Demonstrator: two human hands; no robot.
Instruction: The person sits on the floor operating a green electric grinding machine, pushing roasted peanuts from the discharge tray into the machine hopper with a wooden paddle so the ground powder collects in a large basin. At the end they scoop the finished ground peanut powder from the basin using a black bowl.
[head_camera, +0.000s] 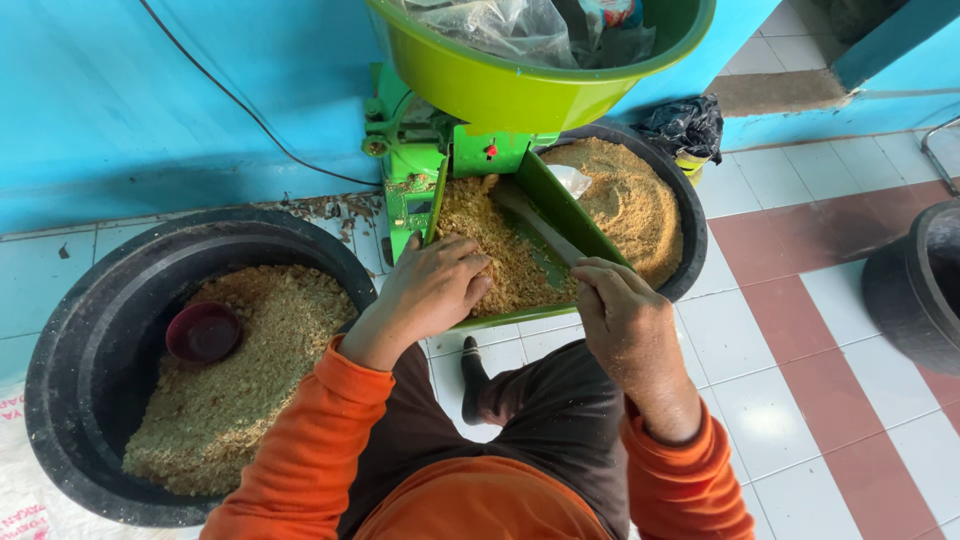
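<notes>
Our left hand (432, 288) lies palm-down, fingers curled loosely, right on the coarse tan meal (497, 252) heaped in the green chute tray (566, 213); nothing gripped that we can see, fingertips just pressing into the heap. Our right hand (618, 310) is fisted around a pale flat stick (535, 220), which runs up and away from that hand along the tray's long axis, toward the green grinder body (415, 160). So the meal lies directly under and ahead of the left hand, and to the left of the right fist. Left hand is nearer the bulk of it. Black tub with meal and a maroon scoop bowl (203, 331) sits well left of the left hand; a second black tub (640, 205) sits beyond the right.
</notes>
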